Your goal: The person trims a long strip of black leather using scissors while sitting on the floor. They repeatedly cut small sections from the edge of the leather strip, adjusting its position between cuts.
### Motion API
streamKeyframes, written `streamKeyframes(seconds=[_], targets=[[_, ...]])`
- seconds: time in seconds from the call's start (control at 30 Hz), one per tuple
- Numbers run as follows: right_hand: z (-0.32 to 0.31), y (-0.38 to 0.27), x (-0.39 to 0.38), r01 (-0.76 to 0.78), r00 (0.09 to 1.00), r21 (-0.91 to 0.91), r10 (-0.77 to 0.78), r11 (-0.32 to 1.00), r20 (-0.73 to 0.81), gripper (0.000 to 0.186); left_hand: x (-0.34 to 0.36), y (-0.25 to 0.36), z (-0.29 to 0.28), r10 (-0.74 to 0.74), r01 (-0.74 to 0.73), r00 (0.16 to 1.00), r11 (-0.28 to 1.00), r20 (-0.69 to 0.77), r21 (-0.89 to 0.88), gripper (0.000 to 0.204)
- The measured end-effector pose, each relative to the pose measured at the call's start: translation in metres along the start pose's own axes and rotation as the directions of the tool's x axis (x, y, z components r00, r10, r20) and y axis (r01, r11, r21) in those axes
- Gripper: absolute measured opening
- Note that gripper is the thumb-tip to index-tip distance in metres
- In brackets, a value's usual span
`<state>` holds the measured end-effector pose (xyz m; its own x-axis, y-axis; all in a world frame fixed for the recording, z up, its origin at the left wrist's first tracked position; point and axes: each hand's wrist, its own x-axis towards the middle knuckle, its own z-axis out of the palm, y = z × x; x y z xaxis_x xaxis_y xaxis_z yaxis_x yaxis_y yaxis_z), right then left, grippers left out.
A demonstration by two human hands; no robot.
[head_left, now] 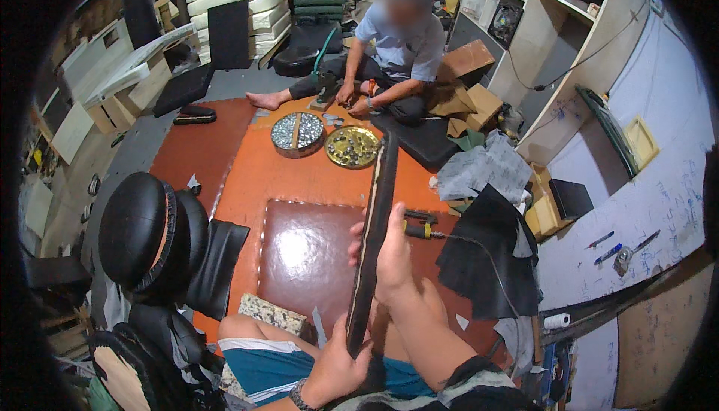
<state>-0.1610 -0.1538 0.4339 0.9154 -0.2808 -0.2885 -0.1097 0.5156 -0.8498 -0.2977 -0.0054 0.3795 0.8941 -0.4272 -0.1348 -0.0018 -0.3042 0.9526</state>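
Black vinyl covers the long narrow panel [374, 231] that we hold on edge above our lap, over the red-brown mat [299, 261] on the floor. Our left hand [337, 366] pinches its near end; our right hand [393, 257] wraps its middle, fingers pressed together around it. To work well, we judge the near grip should stay firm while the right hand pulls the cover evenly along the pale edge, without wrinkles. The yellow-handled tool [419, 229] lies just beside.
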Motion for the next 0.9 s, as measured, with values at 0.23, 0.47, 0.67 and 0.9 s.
streamKeyframes(seconds=[0.23,0.47,0.67,0.9], targets=[[-0.016,-0.02,0.004,0.116,0.983,0.033,-0.119,0.993,0.138,0.082,-0.02,0.018,-0.006,-0.037,0.035,0.999,0.997,0.024,0.075,0.065],[-0.039,-0.062,0.018,0.195,0.954,0.307,-0.253,0.932,0.16,0.075,-0.026,0.004,-0.013,-0.122,0.127,0.992,0.894,-0.039,0.429,0.077],[-0.063,-0.059,0.016,-0.01,0.697,0.593,-0.42,0.805,0.581,0.054,-0.025,-0.039,-0.027,0.132,-0.137,0.99,0.977,0.042,0.161,0.093],[-0.056,-0.044,0.02,-0.053,0.8,0.485,-0.254,0.873,0.543,0.06,-0.03,-0.072,-0.05,-0.217,0.217,0.976,0.97,0.019,-0.111,0.062]])
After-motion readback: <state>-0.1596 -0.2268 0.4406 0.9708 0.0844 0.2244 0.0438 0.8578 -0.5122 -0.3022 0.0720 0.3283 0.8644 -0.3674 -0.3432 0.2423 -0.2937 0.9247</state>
